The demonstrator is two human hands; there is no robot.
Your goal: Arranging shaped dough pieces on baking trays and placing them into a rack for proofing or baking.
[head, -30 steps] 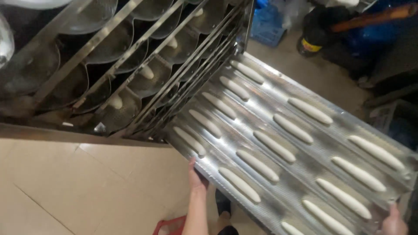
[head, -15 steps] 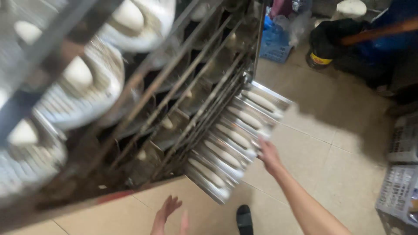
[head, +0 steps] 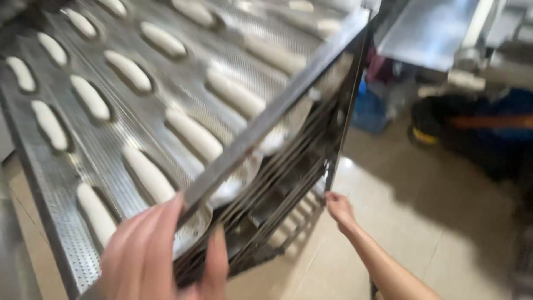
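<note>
Dough pieces in rows on top tray of rack; further trays beneath; floor right of rack

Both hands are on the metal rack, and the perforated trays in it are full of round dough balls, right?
Not quite. The left hand and right hand do grip the metal rack, but the head view shows the perforated trays holding long, finger-shaped dough pieces, not round balls.

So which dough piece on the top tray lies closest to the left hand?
The dough piece at the tray's near edge, just above the left hand; every other piece sits farther up the perforated tray.
</note>
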